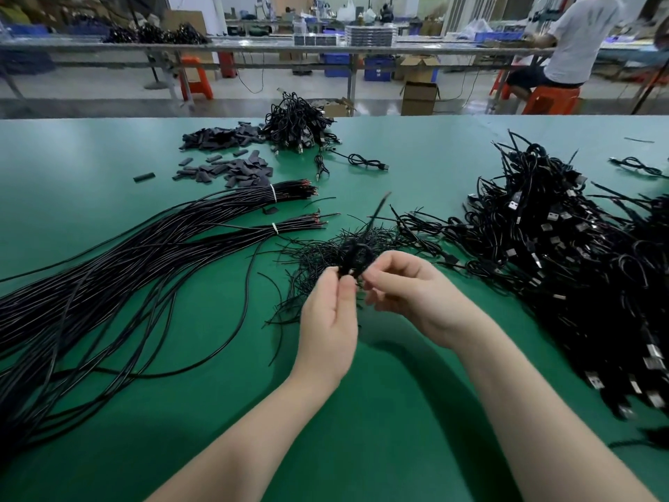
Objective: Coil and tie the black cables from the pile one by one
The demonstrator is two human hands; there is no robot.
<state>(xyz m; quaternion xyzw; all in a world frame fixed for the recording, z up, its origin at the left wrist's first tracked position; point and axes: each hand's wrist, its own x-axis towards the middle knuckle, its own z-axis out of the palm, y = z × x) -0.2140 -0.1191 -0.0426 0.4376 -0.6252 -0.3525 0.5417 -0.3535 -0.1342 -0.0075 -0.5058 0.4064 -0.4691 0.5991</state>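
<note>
A small coiled black cable (pixel 354 256) is held above the green table (pixel 380 411) between both hands. My left hand (pixel 327 320) pinches the coil's lower end from the left. My right hand (pixel 405 288) pinches it from the right with curled fingers. A thin black tie end (pixel 379 208) sticks up from the coil, blurred. Under the hands lies a heap of thin black twist ties (pixel 325 255). Long uncoiled black cables (pixel 119 269) spread over the left side, bundled with white ties near their stripped ends.
A large heap of coiled cables with USB plugs (pixel 564 262) fills the right side. A smaller coiled heap (pixel 297 125) and black sleeve pieces (pixel 224 154) lie at the far middle. A seated person (pixel 575 41) works at a bench behind.
</note>
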